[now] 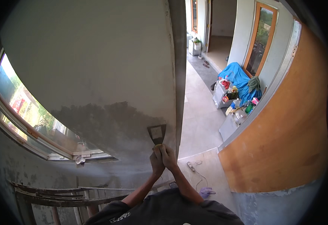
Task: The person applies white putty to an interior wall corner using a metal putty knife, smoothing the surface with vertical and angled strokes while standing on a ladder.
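Note:
Both my hands grip the handle of a wide-bladed scraper (pixel 157 133), whose blade lies against or close to the wall near its right edge. My left hand (pixel 157 163) and my right hand (pixel 168 157) are pressed together around the handle, so most of it is hidden. The painted wall (pixel 110 62) is pale in its upper part. A rough-edged dark grey patch (pixel 105 118) spreads to the left of the blade. Whether the blade touches the surface is not certain.
Below on the left stands a ladder-like frame (pixel 68 201), under an open window (pixel 37 135). A power strip (pixel 191 166) with a cable and a purple object (pixel 206 192) lie on the floor. Beyond the doorway, a blue tarp (pixel 238 80) and laden boxes (pixel 223 98) stand. An orange panel (pixel 270 135) is at right.

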Demonstrator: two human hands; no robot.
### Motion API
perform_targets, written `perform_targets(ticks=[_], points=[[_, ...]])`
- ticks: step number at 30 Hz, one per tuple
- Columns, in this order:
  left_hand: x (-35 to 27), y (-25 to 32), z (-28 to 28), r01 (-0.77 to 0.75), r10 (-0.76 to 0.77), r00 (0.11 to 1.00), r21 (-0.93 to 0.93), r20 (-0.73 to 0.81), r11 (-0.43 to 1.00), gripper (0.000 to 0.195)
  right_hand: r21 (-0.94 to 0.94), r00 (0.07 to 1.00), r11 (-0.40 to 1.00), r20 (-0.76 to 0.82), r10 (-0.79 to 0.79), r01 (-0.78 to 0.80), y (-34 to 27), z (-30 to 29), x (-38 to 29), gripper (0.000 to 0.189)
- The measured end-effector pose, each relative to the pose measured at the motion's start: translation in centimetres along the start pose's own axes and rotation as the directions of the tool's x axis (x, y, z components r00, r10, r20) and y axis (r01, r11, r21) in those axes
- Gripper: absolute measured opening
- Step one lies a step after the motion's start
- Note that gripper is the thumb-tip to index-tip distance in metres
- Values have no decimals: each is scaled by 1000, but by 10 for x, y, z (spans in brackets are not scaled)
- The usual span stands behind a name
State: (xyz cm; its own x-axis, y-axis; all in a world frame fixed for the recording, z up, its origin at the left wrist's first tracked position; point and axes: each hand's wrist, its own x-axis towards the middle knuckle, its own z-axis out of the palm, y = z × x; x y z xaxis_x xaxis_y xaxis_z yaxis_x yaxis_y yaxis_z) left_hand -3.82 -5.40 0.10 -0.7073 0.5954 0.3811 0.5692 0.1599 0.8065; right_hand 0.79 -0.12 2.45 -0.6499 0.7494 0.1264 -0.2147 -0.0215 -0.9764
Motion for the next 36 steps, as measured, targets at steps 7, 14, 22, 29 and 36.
perform_targets(ticks=[7, 14, 22, 29, 36], points=[[28, 20, -14, -83, 83, 997, 2, -9, 997, 24, 14, 1000, 1000, -3, -22, 22, -41, 9, 17, 34], [17, 23, -20, -196, 216, 972, 191, -89, 962, 20, -11, 999, 999, 1, -43, 43, -29, 15, 5, 36], [16, 8, -20, -197, 218, 971, 183, -98, 963, 18, -2, 999, 999, -25, -37, 37, -6, 22, 2, 37], [28, 36, -35, 159, -161, 987, -121, -5, 980, 48, 18, 998, 998, 1, -65, 65, -49, 28, 12, 35], [27, 40, -34, 67, -79, 992, -125, -95, 990, 55, -47, 999, 998, 25, -42, 43, -40, 25, 9, 34]])
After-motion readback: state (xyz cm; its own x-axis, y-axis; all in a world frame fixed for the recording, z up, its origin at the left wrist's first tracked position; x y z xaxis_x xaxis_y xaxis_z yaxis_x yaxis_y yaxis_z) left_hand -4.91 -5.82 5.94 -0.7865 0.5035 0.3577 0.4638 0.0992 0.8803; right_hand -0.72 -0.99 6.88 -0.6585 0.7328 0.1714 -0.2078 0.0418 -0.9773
